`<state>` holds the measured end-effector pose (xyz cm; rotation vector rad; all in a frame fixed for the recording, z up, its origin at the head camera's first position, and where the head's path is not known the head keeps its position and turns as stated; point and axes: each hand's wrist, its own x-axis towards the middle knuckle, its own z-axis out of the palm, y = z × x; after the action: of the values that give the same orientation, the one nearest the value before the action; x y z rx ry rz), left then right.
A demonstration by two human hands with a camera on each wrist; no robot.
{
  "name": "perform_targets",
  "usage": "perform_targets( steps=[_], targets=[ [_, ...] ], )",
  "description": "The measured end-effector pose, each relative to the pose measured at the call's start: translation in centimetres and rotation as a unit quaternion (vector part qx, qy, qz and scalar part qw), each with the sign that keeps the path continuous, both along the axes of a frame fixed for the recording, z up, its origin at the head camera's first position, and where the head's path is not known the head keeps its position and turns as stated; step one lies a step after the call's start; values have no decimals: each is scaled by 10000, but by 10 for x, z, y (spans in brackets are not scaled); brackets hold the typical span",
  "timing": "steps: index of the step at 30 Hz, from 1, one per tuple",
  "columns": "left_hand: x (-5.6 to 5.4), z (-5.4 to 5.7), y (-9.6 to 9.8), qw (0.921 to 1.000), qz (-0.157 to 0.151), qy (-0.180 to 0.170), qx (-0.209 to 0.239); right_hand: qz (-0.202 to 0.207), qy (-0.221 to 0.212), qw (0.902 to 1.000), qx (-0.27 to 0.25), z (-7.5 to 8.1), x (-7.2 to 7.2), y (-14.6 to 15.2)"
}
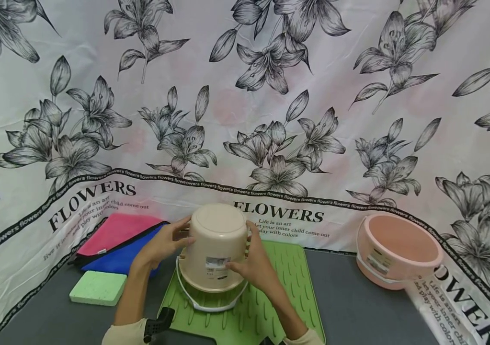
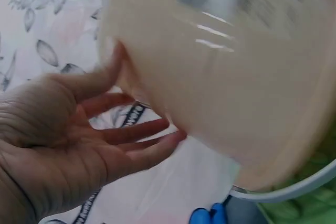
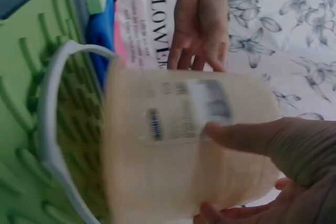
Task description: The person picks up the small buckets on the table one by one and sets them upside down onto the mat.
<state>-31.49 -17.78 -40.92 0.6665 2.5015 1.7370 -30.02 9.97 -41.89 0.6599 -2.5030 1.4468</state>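
Note:
A beige plastic bucket (image 1: 214, 244) is upside down over a green ridged mat (image 1: 288, 273), its base facing up and its white handle (image 1: 214, 308) swung out below the rim. Whether the rim touches the mat, I cannot tell. My left hand (image 1: 165, 244) holds the bucket's left side, thumb and fingertips against the wall. On the opposite side my right hand (image 1: 255, 263) grips it, with the thumb by the printed label (image 3: 210, 100) and the fingers around the wall.
A pink bucket (image 1: 400, 254) stands at the right on the dark grey table (image 1: 348, 306). At the left lie a light green sponge (image 1: 98, 287), a blue cloth (image 1: 117, 256) and a pink cloth (image 1: 117, 232). A flower-printed sheet (image 1: 245, 143) hangs behind.

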Motion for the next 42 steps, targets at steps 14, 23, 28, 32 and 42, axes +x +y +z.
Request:
perform_targets(
  steps=[14, 23, 28, 32, 42],
  targets=[
    [-8, -13, -2, 9975, 139, -676, 149, 400, 251, 9974, 540, -4, 9, -5],
    [-10, -14, 2, 9970, 35, -690, 347, 164, 217, 9983, 519, -3, 6, -1],
    [-10, -15, -1, 9952, 112, -846, 473, 180, 351, 9981, 476, -4, 6, -5],
    [-8, -15, -2, 9950, 137, -895, 420, 311, 332, 9982, 385, -5, 7, -6],
    [-4, -4, 9, 9949, 379, -919, 165, 58, 719, 9896, 1244, -1, 9, -4]
  ],
)
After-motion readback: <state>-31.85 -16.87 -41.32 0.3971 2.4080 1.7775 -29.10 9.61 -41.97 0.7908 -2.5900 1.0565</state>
